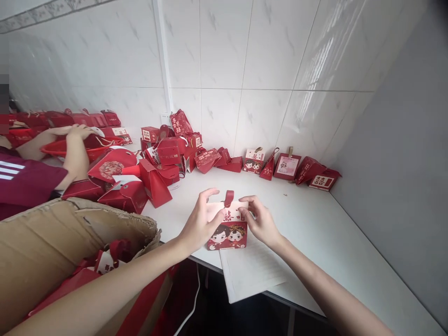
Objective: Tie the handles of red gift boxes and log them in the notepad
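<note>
In front of me a red and white gift box (227, 235) stands upright near the table's front edge. Its front bears two cartoon faces and red characters, and a red ribbon loop (229, 198) rises from its top. My left hand (205, 217) grips the box's upper left side, thumb across the front. On the upper right side my right hand (258, 217) pinches the white top edge between thumb and fingers. A white paper booklet (248, 270) lies partly under the box and juts over the table edge.
Red gift boxes (170, 151) are heaped at the back left, and several more (287, 165) line the tiled wall. An open cardboard carton (35, 247) with red boxes inside stands at front left. Another person's hands (79, 133) work over a red basket (84, 151).
</note>
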The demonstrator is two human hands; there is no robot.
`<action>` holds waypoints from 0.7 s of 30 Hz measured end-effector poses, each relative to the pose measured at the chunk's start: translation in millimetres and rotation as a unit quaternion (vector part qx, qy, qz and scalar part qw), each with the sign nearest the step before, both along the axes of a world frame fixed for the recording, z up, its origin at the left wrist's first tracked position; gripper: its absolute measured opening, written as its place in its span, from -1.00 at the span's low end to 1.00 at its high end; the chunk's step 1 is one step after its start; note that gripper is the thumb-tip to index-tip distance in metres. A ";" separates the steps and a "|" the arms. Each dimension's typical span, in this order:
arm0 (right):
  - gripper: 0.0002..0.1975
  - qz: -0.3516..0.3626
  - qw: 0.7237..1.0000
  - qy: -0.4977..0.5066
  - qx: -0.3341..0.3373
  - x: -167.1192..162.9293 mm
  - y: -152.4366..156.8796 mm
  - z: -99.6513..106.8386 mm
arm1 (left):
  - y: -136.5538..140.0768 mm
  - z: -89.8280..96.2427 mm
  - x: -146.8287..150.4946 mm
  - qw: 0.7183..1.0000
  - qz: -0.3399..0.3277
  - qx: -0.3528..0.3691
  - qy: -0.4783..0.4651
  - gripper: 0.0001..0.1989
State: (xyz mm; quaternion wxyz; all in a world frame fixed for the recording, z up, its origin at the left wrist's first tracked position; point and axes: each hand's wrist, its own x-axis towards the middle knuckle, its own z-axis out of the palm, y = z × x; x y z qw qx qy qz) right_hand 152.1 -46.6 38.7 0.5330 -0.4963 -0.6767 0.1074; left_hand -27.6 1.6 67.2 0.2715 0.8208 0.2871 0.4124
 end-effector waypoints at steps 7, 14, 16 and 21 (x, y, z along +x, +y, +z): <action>-0.86 0.003 0.999 0.005 0.042 -0.7 8.7 -21.9 | 11.2 10.5 15.3 1.000 -0.015 -0.015 0.017 -0.84; -0.88 0.027 0.993 -0.027 0.114 2.8 19.8 -16.2 | 19.9 2.3 9.1 0.993 -0.059 0.102 0.033 -0.84; -0.86 0.028 0.991 -0.032 0.127 2.6 20.7 -18.2 | 21.3 2.0 9.1 0.990 -0.071 0.121 0.027 -0.81; -0.89 0.007 0.989 -0.051 0.140 0.0 17.3 -6.7 | 26.6 0.8 8.7 0.981 -0.078 0.179 0.025 -0.76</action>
